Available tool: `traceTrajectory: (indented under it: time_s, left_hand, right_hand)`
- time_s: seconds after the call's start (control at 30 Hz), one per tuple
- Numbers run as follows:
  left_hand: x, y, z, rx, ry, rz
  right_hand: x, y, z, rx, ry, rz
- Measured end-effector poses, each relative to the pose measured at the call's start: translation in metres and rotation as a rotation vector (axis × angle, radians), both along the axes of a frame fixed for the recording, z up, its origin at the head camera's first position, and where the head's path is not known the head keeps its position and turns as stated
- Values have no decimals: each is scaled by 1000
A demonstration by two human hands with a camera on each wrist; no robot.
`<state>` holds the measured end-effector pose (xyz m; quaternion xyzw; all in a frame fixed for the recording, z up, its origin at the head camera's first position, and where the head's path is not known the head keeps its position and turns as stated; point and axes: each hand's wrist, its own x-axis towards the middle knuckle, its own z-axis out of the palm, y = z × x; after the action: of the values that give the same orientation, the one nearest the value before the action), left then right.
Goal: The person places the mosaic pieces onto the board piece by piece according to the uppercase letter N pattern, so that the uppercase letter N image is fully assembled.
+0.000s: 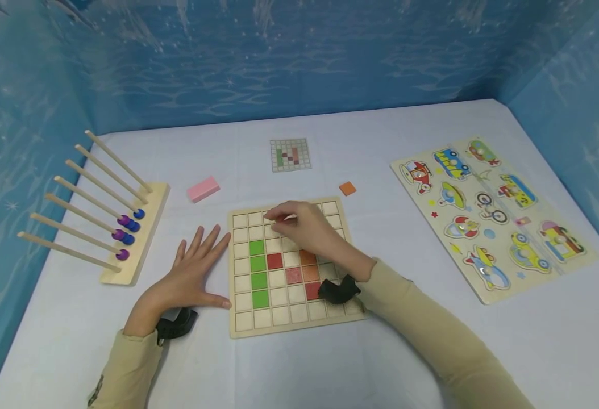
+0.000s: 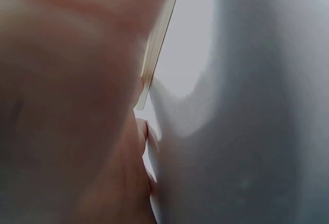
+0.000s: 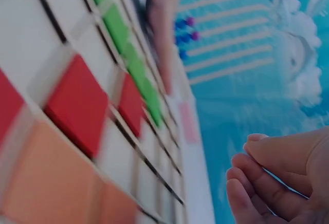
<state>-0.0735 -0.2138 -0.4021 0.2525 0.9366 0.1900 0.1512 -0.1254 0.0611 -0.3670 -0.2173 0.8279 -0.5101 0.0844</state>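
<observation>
My left hand (image 1: 192, 278) lies on the table with fingers spread. Its thumb and index fingertips meet the left edge of a square wooden grid board (image 1: 291, 322). Over the board's upper part hovers my right hand (image 1: 302, 224), its fingers loosely bent; no object shows between the fingertips in the right wrist view. Several green tiles (image 1: 260, 280) form a column in the board. Red tiles (image 1: 275, 261) run down a diagonal, and orange tiles (image 1: 311, 273) sit at the right, partly covered by the right hand and wrist.
Beyond the board lie a small pattern card (image 1: 290, 155), a loose orange tile (image 1: 348, 188) and a pink block (image 1: 203, 189). A wooden rack (image 1: 148, 236) with slanted pegs and beads stands left. A picture knob puzzle (image 1: 489, 227) lies right. Blue fabric (image 1: 299, 62) encloses the table.
</observation>
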Motion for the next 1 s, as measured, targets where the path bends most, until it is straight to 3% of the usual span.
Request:
traceTrajectory:
  time_s: [0.2, 0.33, 0.43, 0.7, 1.0]
  left_hand:
    - [1, 0, 1, 0, 11, -3]
    - [1, 0, 0, 18, 24, -8]
    - [1, 0, 0, 26, 27, -12]
    - [1, 0, 0, 10, 14, -11]
    - [1, -1, 1, 4, 15, -6]
  right_hand:
    - [-23, 51, 14, -79, 47, -211]
    - [-37, 81, 5, -72, 73, -365]
    - [-43, 96, -4, -49, 56, -423]
    - [-50, 113, -25, 28, -15, -399]
    - [-54, 116, -36, 95, 36, -327]
